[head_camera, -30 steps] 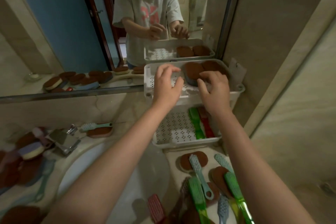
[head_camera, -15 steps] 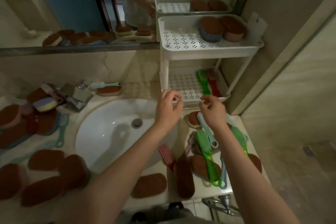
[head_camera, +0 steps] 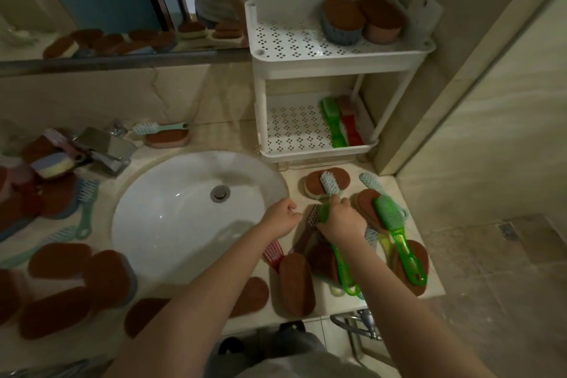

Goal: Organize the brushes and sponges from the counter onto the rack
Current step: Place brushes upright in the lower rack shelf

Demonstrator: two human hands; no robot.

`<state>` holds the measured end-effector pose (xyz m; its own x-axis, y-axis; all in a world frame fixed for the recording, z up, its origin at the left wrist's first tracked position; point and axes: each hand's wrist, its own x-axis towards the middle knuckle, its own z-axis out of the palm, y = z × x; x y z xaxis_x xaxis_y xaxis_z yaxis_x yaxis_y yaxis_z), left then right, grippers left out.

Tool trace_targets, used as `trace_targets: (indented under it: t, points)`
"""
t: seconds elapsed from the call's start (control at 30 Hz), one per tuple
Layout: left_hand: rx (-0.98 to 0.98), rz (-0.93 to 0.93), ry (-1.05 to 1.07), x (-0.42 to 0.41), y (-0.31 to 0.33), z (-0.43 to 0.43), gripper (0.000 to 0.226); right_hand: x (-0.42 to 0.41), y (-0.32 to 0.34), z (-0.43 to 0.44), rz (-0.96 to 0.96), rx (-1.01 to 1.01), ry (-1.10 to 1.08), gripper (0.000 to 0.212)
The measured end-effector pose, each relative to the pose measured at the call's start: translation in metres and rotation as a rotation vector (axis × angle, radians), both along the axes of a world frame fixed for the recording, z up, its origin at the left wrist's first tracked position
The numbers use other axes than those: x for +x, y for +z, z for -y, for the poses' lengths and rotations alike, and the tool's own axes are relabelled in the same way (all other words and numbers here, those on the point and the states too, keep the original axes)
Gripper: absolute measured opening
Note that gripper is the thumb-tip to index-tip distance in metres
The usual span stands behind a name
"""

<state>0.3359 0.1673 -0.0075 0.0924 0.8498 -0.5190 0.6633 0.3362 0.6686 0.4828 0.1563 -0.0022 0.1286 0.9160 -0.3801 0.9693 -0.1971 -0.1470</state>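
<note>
Right hand (head_camera: pixel 340 222) grips the green brush (head_camera: pixel 341 264) by its neck, near the table's (head_camera: pixel 395 190) right edge. Left hand (head_camera: pixel 280 219) is loosely curled and looks empty. The brush is probably light, stiff plastic.

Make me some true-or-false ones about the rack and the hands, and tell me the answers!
1. The top shelf holds two sponges. True.
2. The right hand is grabbing a sponge. False: it grips a green brush.
3. A red brush lies on the lower shelf. True.
4. The left hand holds a blue brush. False: it holds nothing; the light blue brush lies across a counter sponge.
</note>
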Motion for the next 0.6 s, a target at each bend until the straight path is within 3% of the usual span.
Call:
trace_targets:
  t: [0.2,0.33,0.43,0.53,0.6]
  points:
    - [0.003,0.031,0.06,-0.005,0.007,-0.002,0.038,-0.004,0.008,-0.001,-0.061,0.01,-0.008,0.062]
    - [-0.024,0.132,0.09,-0.005,0.02,-0.004,0.047,-0.004,0.022,-0.011,-0.264,0.057,-0.097,0.064]
    - [-0.131,0.24,-0.016,-0.004,0.03,-0.001,0.047,-0.007,0.04,-0.026,-0.445,0.045,-0.199,0.066]
    - [-0.194,0.277,-0.123,0.003,0.032,0.004,0.03,-0.008,0.049,-0.041,-0.656,0.051,-0.332,0.053]
    - [-0.116,0.264,-0.136,0.009,0.033,0.005,0.01,-0.011,0.051,-0.046,-0.764,0.076,-0.394,0.051]
